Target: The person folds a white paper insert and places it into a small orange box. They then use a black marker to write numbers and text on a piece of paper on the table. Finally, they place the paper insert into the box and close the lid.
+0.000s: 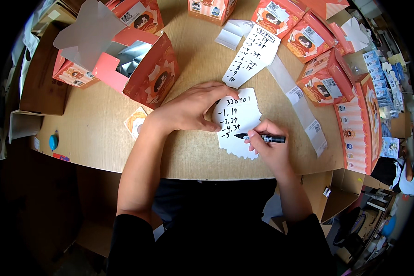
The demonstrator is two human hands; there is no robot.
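Note:
A white piece of card [244, 122] with torn edges and handwritten black lines lies on the wooden table [193, 161] in front of me. My left hand [188, 110] rests across its left edge, thumb and fingers spread apart on the card. In my right hand [272, 142] I grip a black marker [267, 137], its tip at the lowest handwritten line. Just beyond lies a second white card [255, 55], also with handwritten lines. Left of my left wrist, a small printed card [136, 121] sits partly under my forearm.
An open red box [156, 73] holding silver packaging stands at the left. Several red printed boxes [310, 39] line the far and right side. A strip of labels [299, 99] runs down the right. A blue cap [53, 142] lies near the left edge, beside a cardboard box [41, 78].

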